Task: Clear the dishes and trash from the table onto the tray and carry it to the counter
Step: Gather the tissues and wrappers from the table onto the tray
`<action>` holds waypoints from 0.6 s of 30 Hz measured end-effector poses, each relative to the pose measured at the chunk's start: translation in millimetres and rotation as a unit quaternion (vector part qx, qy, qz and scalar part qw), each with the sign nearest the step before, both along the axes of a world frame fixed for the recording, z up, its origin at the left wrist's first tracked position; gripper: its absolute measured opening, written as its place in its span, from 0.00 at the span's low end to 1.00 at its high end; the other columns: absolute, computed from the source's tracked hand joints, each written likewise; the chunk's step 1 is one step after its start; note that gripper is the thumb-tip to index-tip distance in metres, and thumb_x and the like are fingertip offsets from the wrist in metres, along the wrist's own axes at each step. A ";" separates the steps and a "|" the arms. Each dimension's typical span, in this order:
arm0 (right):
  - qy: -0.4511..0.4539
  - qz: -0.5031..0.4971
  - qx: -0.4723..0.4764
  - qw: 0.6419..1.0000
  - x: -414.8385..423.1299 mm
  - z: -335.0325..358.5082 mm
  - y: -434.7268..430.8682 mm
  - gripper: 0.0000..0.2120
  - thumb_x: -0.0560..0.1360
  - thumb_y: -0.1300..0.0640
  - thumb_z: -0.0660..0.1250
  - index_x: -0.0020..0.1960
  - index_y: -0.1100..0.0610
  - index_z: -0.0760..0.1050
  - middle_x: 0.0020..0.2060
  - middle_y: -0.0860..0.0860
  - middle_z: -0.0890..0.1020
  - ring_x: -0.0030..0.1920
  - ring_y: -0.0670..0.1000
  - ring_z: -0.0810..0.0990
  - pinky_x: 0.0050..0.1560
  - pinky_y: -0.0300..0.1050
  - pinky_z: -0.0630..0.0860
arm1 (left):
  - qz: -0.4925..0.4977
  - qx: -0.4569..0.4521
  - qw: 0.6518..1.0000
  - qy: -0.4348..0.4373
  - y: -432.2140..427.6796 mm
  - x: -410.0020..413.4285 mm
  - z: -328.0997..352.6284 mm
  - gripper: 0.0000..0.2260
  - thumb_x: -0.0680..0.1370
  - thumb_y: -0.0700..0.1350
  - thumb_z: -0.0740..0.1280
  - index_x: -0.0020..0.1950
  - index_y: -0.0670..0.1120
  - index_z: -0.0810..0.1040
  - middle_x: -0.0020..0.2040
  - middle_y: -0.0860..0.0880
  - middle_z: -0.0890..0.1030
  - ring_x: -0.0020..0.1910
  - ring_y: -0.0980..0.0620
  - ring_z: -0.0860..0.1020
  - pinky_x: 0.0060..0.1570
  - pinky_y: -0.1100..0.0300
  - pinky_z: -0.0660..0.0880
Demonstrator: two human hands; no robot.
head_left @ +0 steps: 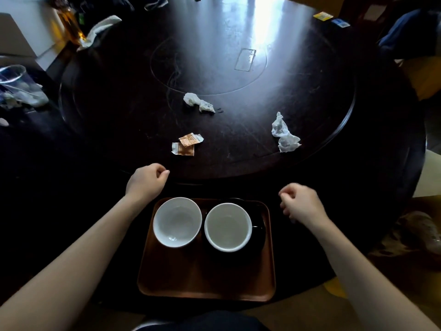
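Note:
A brown tray (205, 280) lies at the table's near edge. On its far half stand a white bowl (177, 222) on the left and a white-lined dark cup (228, 226) on the right. My left hand (146, 181) hovers just beyond the tray's far left corner, fingers curled loosely with nothing in them. My right hand (301, 203) hangs to the right of the tray, fingers curled, holding nothing. Beyond the hands lie torn orange wrappers (186, 145), a crumpled tissue (198, 103) and a second crumpled tissue (284, 134).
The round dark table (310, 96) has a raised turntable disc. A yellow packet (322, 16) and a blue packet (340, 23) lie at the far right rim. At the far left lie a white cloth (99, 32), an amber bottle (70, 22) and a clear plastic cup (14, 75).

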State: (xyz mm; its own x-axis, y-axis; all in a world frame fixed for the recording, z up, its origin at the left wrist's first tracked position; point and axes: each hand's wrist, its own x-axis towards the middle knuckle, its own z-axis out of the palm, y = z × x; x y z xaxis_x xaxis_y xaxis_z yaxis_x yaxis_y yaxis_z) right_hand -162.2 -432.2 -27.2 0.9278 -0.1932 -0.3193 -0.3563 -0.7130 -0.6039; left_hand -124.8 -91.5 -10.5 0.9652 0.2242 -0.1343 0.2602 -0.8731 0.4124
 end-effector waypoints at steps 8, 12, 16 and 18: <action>-0.115 -0.020 -0.154 0.981 111.0 28.6 -4.2 0.17 0.75 0.55 0.62 0.63 0.58 0.73 0.61 0.60 0.73 0.62 0.63 0.68 0.61 0.54 0.68 | -0.021 -0.064 0.997 0.024 -22.2 91.3 -6.1 0.25 0.76 0.51 0.63 0.71 0.44 0.66 0.67 0.40 0.72 0.67 0.40 0.69 0.64 0.47 0.69; -0.093 0.000 -0.186 0.978 146.3 22.5 2.0 0.19 0.76 0.56 0.61 0.67 0.56 0.69 0.65 0.56 0.69 0.63 0.61 0.65 0.62 0.55 0.66 | -0.013 -0.005 0.998 0.068 -26.1 110.3 -14.3 0.26 0.76 0.53 0.60 0.72 0.44 0.63 0.67 0.40 0.72 0.67 0.39 0.68 0.63 0.43 0.69; -0.044 0.017 -0.193 0.980 167.0 9.9 8.5 0.20 0.77 0.59 0.59 0.69 0.55 0.64 0.66 0.58 0.68 0.64 0.61 0.65 0.62 0.55 0.66 | -0.009 0.024 0.997 0.071 -28.2 120.9 -17.5 0.25 0.75 0.54 0.64 0.69 0.45 0.67 0.66 0.39 0.69 0.66 0.40 0.66 0.63 0.45 0.69; -0.031 0.018 -0.192 0.981 172.7 2.5 12.9 0.21 0.77 0.62 0.58 0.69 0.56 0.64 0.64 0.59 0.69 0.64 0.61 0.66 0.61 0.56 0.68 | -0.015 0.019 0.997 0.070 -26.2 124.6 -19.3 0.24 0.74 0.53 0.67 0.66 0.44 0.70 0.64 0.40 0.70 0.66 0.41 0.66 0.62 0.46 0.70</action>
